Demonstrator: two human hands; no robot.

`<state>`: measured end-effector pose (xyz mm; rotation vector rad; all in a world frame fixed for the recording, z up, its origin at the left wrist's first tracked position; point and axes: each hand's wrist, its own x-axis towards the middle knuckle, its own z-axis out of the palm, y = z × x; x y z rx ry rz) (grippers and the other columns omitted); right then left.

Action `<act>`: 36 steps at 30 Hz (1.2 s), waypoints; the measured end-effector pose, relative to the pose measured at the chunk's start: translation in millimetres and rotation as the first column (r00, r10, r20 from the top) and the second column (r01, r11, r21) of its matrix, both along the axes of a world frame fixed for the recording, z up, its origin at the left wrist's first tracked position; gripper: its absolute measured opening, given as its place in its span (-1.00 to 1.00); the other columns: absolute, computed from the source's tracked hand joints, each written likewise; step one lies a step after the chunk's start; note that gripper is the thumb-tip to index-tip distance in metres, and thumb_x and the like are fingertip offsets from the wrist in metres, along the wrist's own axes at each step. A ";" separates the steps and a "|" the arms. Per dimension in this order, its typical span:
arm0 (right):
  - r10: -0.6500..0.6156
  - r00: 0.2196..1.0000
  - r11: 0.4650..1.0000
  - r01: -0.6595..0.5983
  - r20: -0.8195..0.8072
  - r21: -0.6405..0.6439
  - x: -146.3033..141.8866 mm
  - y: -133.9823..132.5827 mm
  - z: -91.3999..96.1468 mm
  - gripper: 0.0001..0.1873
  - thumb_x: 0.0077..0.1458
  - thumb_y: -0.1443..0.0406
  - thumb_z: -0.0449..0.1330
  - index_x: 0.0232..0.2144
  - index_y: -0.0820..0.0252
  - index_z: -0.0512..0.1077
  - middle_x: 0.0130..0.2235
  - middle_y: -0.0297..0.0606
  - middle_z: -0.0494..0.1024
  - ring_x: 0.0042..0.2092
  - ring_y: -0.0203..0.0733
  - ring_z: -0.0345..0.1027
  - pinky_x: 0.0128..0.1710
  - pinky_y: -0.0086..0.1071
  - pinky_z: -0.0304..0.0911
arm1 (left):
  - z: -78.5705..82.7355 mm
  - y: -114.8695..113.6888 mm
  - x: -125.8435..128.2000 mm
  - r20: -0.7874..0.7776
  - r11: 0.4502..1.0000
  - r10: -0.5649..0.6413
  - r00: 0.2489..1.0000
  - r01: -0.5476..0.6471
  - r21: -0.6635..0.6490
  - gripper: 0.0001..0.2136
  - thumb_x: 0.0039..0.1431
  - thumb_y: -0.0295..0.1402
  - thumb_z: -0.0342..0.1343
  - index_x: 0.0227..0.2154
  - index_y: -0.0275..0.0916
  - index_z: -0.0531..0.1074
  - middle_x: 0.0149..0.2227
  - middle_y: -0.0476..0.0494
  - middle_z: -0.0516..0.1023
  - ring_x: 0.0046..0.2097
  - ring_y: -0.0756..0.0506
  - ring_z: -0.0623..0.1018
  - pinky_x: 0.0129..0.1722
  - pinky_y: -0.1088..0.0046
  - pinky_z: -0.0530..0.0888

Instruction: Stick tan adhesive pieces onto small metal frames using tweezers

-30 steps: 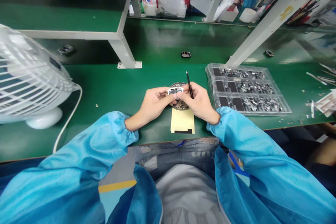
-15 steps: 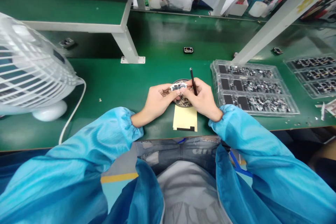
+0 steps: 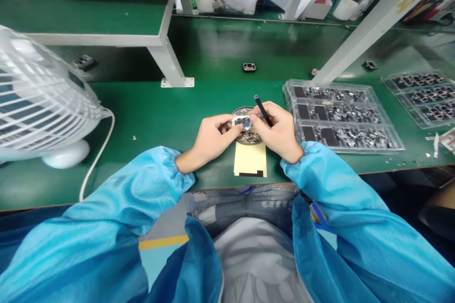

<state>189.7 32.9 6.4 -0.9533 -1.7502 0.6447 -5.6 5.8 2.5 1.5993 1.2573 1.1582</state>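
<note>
My left hand point(image 3: 214, 135) is closed, thumb and fingers pinching a small watch case point(image 3: 242, 123) with a pale rim and dark electronic parts inside. Tucked in my closed right hand point(image 3: 279, 130) is a slim black pen-like tool point(image 3: 262, 109), its upper end pointing up and back. The thumb and fingertips of that hand are at the right edge of the watch case. Under both hands lies a round dish point(image 3: 249, 138) of tiny metallic parts. Its near edge meets a yellow paper pad point(image 3: 250, 160) with black strips along the bottom.
To the right sits a clear compartment tray point(image 3: 346, 146) of small parts, with another tray point(image 3: 423, 99) beyond it. A white fan point(image 3: 46, 99) and its cord stand on the left. Shelf posts point(image 3: 170, 64) rise from the green bench. Another watch case point(image 3: 249, 67) lies farther back.
My right hand has shifted slightly up and right, its thumb drawn off the watch case's face. The black tool leans more to the left. More of the case's inside now shows.
</note>
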 end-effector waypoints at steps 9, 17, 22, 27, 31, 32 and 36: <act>0.043 0.996 0.990 -0.053 0.078 0.130 4.5 -0.3 0.9 -0.88 0.22 0.19 0.35 -0.21 0.05 0.63 -0.20 -0.20 0.62 -0.15 -0.09 0.50 -0.08 -0.13 0.47 | -0.6 3.4 -3.5 -0.150 0.991 0.032 0.988 -0.012 0.132 -0.84 0.19 -0.28 0.25 -0.31 -0.23 0.67 -0.45 -0.04 0.56 -0.41 -0.04 0.42 -0.38 0.44 0.35; 0.104 0.984 0.966 -0.135 0.147 0.220 6.3 1.9 -11.5 -0.91 0.23 0.23 0.36 -0.21 0.04 0.65 -0.21 -0.20 0.60 -0.19 -0.14 0.48 -0.18 -0.20 0.46 | -3.1 4.2 -4.5 -0.176 0.991 0.039 0.984 -0.016 0.130 -0.85 0.18 -0.32 0.22 -0.29 -0.24 0.65 -0.46 -0.03 0.54 -0.42 -0.03 0.42 -0.38 0.44 0.35; 0.082 0.984 0.977 -0.111 0.158 0.182 6.1 2.5 -12.1 -0.88 0.25 0.20 0.35 -0.17 0.03 0.65 -0.19 -0.19 0.61 -0.18 -0.13 0.48 -0.15 -0.19 0.47 | -4.9 5.5 -7.5 -0.245 0.983 0.056 0.968 -0.010 0.185 -0.85 0.21 -0.33 0.21 -0.27 -0.22 0.66 -0.42 -0.05 0.56 -0.34 -0.07 0.46 -0.31 0.40 0.36; 0.093 0.977 0.975 -0.128 0.193 0.179 5.4 4.2 -12.7 -0.88 0.27 0.23 0.34 -0.15 0.06 0.64 -0.19 -0.20 0.61 -0.17 -0.15 0.48 -0.14 -0.23 0.46 | -6.4 6.2 -10.6 -0.310 0.970 0.069 0.948 0.009 0.245 -0.87 0.22 -0.34 0.20 -0.35 -0.23 0.63 -0.43 -0.05 0.55 -0.33 -0.09 0.47 -0.32 0.38 0.35; 0.118 0.969 0.968 -0.161 0.215 0.191 5.8 6.9 -16.5 -0.94 0.29 0.28 0.32 -0.21 0.12 0.59 -0.19 -0.23 0.59 -0.16 -0.18 0.48 -0.15 -0.28 0.43 | -4.9 7.0 -10.5 -0.380 0.950 0.086 0.921 0.039 0.309 -0.85 0.22 -0.37 0.17 -0.44 -0.23 0.57 -0.45 -0.05 0.54 -0.34 -0.08 0.45 -0.30 0.36 0.35; 0.130 0.966 0.966 -0.175 0.224 0.191 6.1 7.6 -17.4 -0.94 0.30 0.29 0.31 -0.19 0.12 0.59 -0.19 -0.23 0.59 -0.15 -0.18 0.48 -0.14 -0.28 0.43 | -4.5 7.6 -10.3 -0.393 0.948 0.087 0.915 0.045 0.316 -0.84 0.22 -0.38 0.16 -0.46 -0.23 0.55 -0.45 -0.05 0.54 -0.35 -0.08 0.44 -0.29 0.36 0.35; 0.167 0.955 0.963 -0.211 0.244 0.169 7.2 9.5 -17.7 -0.94 0.31 0.30 0.30 -0.16 0.12 0.55 -0.16 -0.23 0.58 -0.12 -0.18 0.48 -0.12 -0.29 0.41 | -3.8 10.3 -11.0 -0.387 0.969 0.080 0.919 0.020 0.248 -0.83 0.22 -0.36 0.16 -0.47 -0.23 0.55 -0.48 -0.04 0.50 -0.36 -0.08 0.43 -0.34 0.36 0.32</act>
